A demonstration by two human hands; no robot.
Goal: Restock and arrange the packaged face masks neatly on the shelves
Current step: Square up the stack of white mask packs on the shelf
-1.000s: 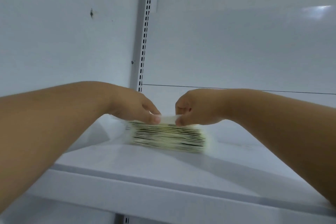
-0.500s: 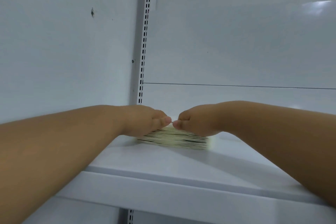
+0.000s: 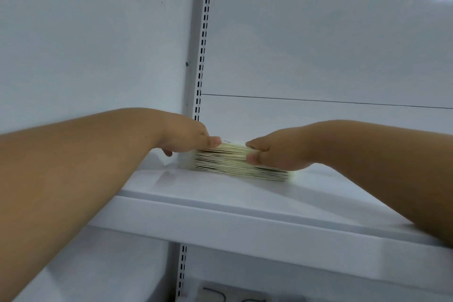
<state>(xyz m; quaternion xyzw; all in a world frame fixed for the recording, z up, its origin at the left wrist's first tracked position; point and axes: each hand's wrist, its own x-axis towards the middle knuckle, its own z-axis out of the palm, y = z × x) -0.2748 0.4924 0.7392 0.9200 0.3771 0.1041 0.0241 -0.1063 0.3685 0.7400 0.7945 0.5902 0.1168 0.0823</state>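
Both hands' curled fingers [image 3: 253, 160] grip a flat stack of mask packets [image 3: 235, 163] on the smooth white shelf [image 3: 220, 206]

**Bare arms, nothing worn**

Both forearms were bare right up to the frame edge, no sleeve showing. The left hand [image 3: 186, 135] and right hand [image 3: 274, 152] wore no gloves. Fingernails were short and plain; the wrists were bare too.

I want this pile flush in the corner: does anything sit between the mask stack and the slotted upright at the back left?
Nothing visible does. The mask stack lies flat on the shelf, its left end close to the slotted upright. Both the left hand and right hand hold it, and the left hand hides part of that gap.
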